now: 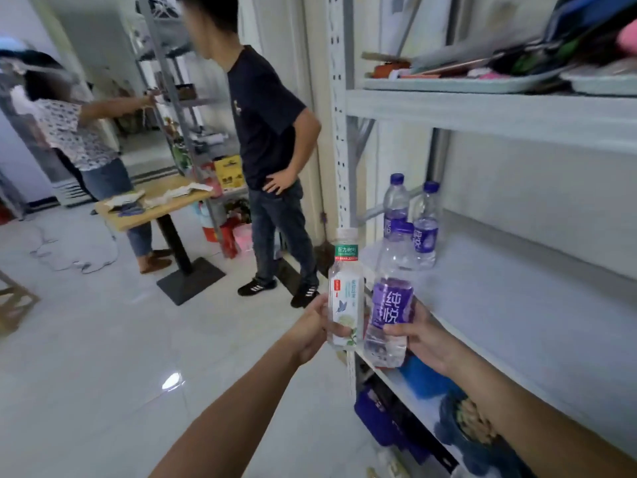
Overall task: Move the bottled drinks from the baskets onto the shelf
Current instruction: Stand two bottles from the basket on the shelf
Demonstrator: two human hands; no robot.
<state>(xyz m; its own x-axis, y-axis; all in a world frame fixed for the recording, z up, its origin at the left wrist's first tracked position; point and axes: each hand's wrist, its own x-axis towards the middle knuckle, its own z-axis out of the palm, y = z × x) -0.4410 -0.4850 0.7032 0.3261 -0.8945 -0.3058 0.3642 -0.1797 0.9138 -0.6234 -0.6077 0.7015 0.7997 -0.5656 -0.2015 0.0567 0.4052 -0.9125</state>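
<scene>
My left hand (315, 327) grips a clear bottle with a white label and white cap (343, 288), held upright just off the shelf's front left corner. Right beside it, my right hand (422, 334) grips a water bottle with a purple label and purple cap (393, 294) over the shelf's front edge. Two more purple-label water bottles (396, 205) (426, 225) stand upright at the back left of the pale grey shelf board (517, 298). The two held bottles nearly touch. No basket is plainly visible.
A white perforated upright (341, 132) frames the shelf's left side. The board above (482, 112) carries trays and clutter. Blue items (389, 419) sit on the level below. A person in a dark shirt (272, 132) stands close on the left, another by a wooden table (155, 205).
</scene>
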